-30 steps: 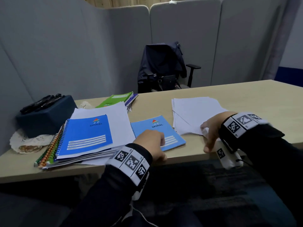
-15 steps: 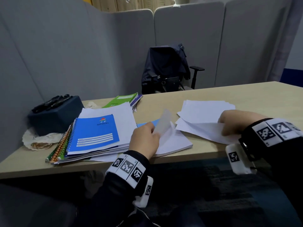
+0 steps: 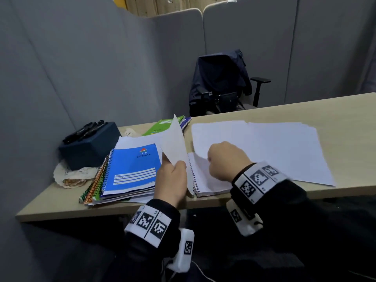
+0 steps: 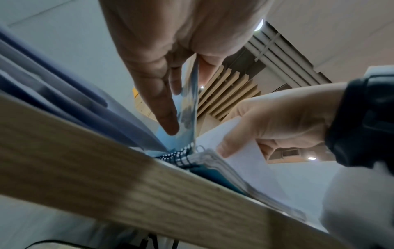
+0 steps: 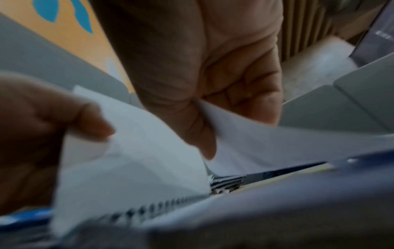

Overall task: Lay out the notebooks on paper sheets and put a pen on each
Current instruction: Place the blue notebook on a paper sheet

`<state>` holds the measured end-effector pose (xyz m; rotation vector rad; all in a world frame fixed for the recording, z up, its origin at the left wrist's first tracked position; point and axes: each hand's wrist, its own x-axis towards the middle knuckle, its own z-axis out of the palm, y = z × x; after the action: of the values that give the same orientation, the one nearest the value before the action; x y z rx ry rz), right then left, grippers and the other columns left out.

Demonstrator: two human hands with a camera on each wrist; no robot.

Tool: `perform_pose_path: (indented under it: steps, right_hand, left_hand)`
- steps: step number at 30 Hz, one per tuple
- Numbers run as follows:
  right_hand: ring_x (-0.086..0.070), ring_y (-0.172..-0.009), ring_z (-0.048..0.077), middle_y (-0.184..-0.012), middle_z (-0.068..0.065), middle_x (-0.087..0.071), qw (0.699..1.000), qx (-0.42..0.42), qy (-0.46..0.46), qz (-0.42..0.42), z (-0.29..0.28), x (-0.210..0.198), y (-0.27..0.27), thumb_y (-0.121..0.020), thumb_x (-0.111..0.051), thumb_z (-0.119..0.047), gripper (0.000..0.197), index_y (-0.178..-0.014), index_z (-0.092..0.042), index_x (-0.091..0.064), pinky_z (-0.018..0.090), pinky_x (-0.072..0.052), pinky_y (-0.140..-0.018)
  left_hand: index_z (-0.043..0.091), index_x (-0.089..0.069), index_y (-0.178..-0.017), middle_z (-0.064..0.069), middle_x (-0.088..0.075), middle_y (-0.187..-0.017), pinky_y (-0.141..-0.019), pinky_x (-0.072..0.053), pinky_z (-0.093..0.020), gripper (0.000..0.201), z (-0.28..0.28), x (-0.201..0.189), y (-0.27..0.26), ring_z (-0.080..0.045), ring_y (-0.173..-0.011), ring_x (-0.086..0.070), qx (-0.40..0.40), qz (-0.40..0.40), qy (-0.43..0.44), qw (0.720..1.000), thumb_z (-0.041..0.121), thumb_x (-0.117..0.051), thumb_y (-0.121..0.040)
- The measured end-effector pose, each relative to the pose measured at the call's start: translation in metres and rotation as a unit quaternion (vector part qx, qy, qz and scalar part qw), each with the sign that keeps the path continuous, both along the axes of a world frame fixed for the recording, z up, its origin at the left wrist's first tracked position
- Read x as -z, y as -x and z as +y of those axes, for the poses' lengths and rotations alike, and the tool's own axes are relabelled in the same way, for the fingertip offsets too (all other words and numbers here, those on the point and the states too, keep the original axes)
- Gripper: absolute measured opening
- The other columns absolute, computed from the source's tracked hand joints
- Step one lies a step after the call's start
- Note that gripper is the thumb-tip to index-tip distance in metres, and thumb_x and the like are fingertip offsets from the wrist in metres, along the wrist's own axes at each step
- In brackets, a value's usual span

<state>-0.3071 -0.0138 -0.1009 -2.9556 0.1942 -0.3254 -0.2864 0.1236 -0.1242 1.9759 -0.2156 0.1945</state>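
Left hand [image 3: 172, 183] — "SPIRAL" notebook [image 3: 133, 168] beside

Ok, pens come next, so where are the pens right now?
In the head view the pens lie on top of the dark blue box at the table's far left, behind the notebook stack.

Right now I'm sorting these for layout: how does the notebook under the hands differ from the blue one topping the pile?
The notebook under the hands lies open on the table, white pages showing; the left hand holds its cover upright. The blue notebook is closed, resting on the pile. Both are spiral-bound.
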Motion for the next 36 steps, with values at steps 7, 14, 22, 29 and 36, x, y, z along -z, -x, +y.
perform_pose_path:
  steps: [7,14,22,29,36]
  right_hand:
    - [-0.061,-0.098,0.023,-0.1,0.004,-0.069,0.977,-0.102,-0.024,0.185,0.0,0.014,0.004,-0.066,-0.064,-0.073,0.071,-0.102,-0.013,-0.067,0.033,-0.049,-0.086]
    - [-0.054,-0.109,0.025,-0.11,0.006,-0.062,0.975,-0.115,0.01,0.19,-0.007,0.021,0.008,-0.075,-0.066,-0.06,0.062,-0.117,-0.015,-0.059,0.035,-0.046,-0.087]
    - [-0.06,-0.098,0.009,-0.114,-0.008,-0.065,0.98,-0.089,-0.153,0.095,-0.039,0.022,0.014,-0.066,-0.082,-0.028,0.044,-0.108,-0.025,-0.067,0.024,-0.047,-0.085]
    - [-0.056,-0.097,0.004,-0.112,-0.012,-0.066,0.977,-0.094,-0.176,0.078,-0.042,0.035,0.021,-0.075,-0.077,-0.03,0.035,-0.109,-0.029,-0.072,0.015,-0.039,-0.076]
    - [-0.065,-0.087,0.007,-0.096,-0.014,-0.068,0.956,-0.067,-0.286,0.007,-0.057,0.048,0.035,-0.062,-0.086,-0.026,0.026,-0.084,-0.024,-0.073,0.02,-0.047,-0.08]
  left_hand:
    - [0.01,-0.056,-0.105,-0.009,-0.062,-0.105,-0.075,-0.037,-0.029,0.018,0.005,0.001,-0.005,-0.029,-0.096,-0.053,0.002,-0.005,0.021,1.0,0.013,-0.045,-0.091]
    - [0.031,-0.055,-0.099,0.014,-0.06,-0.086,-0.062,-0.042,-0.013,0.016,0.003,0.009,0.002,-0.002,-0.073,-0.057,0.095,0.017,-0.065,0.993,0.03,-0.062,-0.085]
    - [0.019,-0.066,-0.077,0.005,-0.063,-0.077,-0.074,-0.046,-0.029,0.035,0.003,0.013,0.003,-0.018,-0.079,-0.06,0.093,0.045,-0.143,0.984,0.051,-0.055,-0.087]
    - [0.016,-0.056,-0.092,-0.008,-0.059,-0.096,-0.066,-0.057,-0.033,0.009,-0.007,0.012,-0.003,-0.021,-0.057,-0.061,0.064,0.138,0.004,0.988,0.008,-0.059,-0.087]
    - [0.022,-0.05,-0.1,-0.002,-0.05,-0.109,-0.085,-0.045,-0.029,0.032,-0.022,0.008,-0.006,-0.016,-0.099,-0.051,0.017,0.062,-0.03,0.998,0.021,-0.072,-0.077]
